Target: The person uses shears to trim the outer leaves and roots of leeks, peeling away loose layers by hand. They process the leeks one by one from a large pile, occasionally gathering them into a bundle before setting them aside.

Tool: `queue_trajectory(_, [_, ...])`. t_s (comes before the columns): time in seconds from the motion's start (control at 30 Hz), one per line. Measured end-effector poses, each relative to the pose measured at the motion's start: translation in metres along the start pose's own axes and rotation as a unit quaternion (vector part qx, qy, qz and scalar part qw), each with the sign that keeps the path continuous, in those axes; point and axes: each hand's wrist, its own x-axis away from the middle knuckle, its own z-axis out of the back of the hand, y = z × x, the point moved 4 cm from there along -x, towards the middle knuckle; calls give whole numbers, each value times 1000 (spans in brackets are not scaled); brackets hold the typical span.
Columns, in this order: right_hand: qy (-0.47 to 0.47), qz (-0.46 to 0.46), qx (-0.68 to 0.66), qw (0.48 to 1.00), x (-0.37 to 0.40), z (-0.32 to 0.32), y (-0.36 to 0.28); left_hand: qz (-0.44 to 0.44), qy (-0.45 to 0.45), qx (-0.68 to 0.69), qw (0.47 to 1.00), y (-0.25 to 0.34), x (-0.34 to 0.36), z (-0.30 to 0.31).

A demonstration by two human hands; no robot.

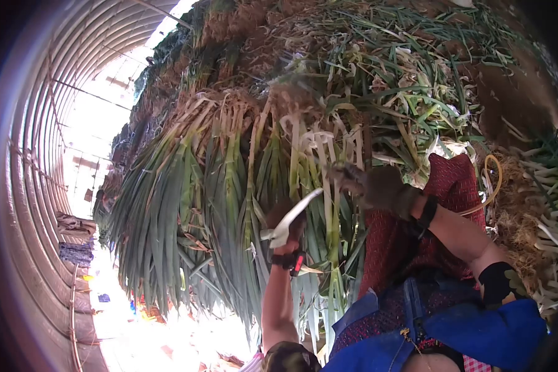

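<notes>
My left hand (285, 220), in a dark glove, is closed around a leek (294, 155) low on its stalk, against the hanging green leaves. A pale curled strip of leek skin (291, 218) crosses in front of this hand and hides part of the fingers. To the right, my gloved right hand (378, 188) has its fingers drawn together beside pale leek stalks (328, 149). What lies between those fingertips is too blurred to make out.
Long-leaved leeks (167, 167) lie stacked on the left, roots towards the back. Loose trimmings (421, 93) cover the heap behind. A dark red cloth (446, 186) is by my right arm. White-stemmed leeks (555, 198) lie at far right. Ribbed tunnel walling (28, 180) curves along the left.
</notes>
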Motion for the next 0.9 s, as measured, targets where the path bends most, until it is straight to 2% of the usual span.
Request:
queue_trajectory(0.1, [7, -15, -26, 1000, -11, 0, 9, -1, -26, -55, 998, 11, 22, -4])
queue_trajectory(0.2, [-10, 12, 26, 1000, -12, -1, -2, 6, -51, -103, 993, 19, 43, -6])
queue_trajectory(0.3, [3, -15, 30, 999, -42, 3, 7, 13, -65, -135, 989, 25, 56, -6])
queue_trajectory(0.5, [62, 7, 39, 997, -87, 3, 10, 28, -72, -169, 983, 31, 70, -10])
queue_trajectory(0.6, [68, -14, 51, 996, -104, -6, 15, 36, -73, -180, 980, 34, 75, -10])
queue_trajectory(0.7, [23, -28, 22, 999, -92, 5, 5, 47, -75, -194, 977, 36, 78, -10])
queue_trajectory(0.77, [-23, 24, 56, 998, -74, 22, -9, 56, -86, -205, 973, 40, 79, -12])
queue_trajectory(0.9, [44, 3, 105, 994, -71, 7, 6, 68, -136, -235, 960, 56, 90, -10])
